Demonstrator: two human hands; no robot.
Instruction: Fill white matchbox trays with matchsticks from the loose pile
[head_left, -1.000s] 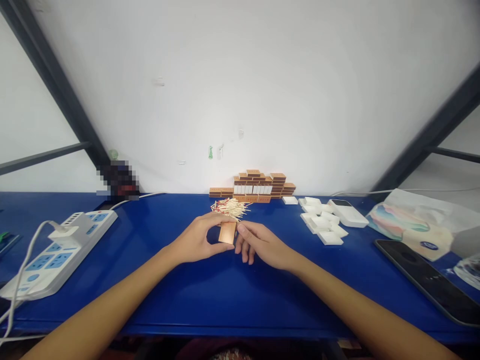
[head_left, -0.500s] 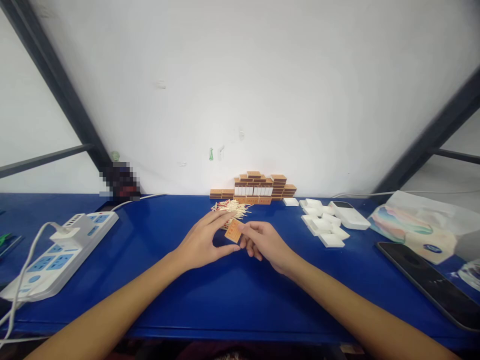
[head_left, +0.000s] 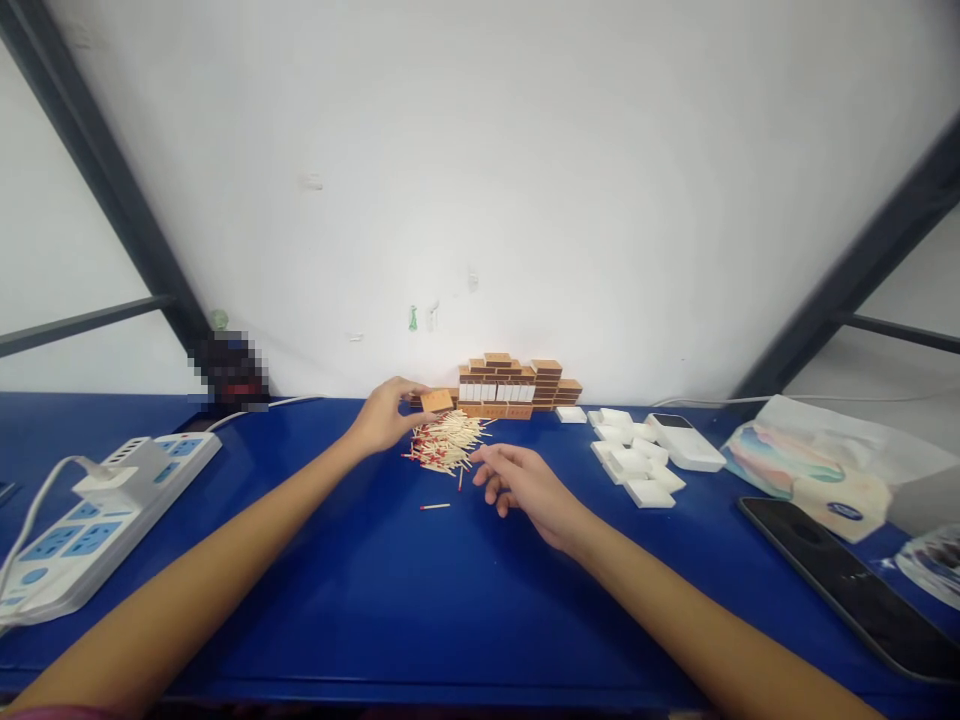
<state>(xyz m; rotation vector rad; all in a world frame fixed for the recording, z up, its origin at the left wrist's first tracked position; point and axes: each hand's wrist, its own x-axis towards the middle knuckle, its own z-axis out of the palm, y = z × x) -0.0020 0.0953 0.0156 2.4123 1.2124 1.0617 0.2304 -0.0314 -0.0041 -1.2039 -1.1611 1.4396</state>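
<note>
My left hand [head_left: 388, 415] is closed on a matchbox [head_left: 436, 401], an orange-brown one held by its edges over the back of the match pile. Below it lies a heap of loose matches [head_left: 450, 440] with red heads and pale sticks. At the right edge of the heap is my right hand [head_left: 517, 485], its fingers loosely curled and apart, with nothing visible in them. One single match [head_left: 435, 506] lies on the blue table [head_left: 420, 600] in front of the heap. Another match [head_left: 460, 481] sticks out toward me, left of my right fingertips.
Behind the heap, stacked matchboxes [head_left: 547, 372] stand against the wall. Several white box trays [head_left: 626, 460] lie to the right, beside a white device [head_left: 686, 442], a tissue pack [head_left: 810, 470] and a black phone [head_left: 840, 580]. At left is a power strip [head_left: 112, 520] with cables.
My left hand has carried the matchbox up and left, away from my right hand. My right hand has let go of the box and stays near its place. The match heap is now uncovered.
</note>
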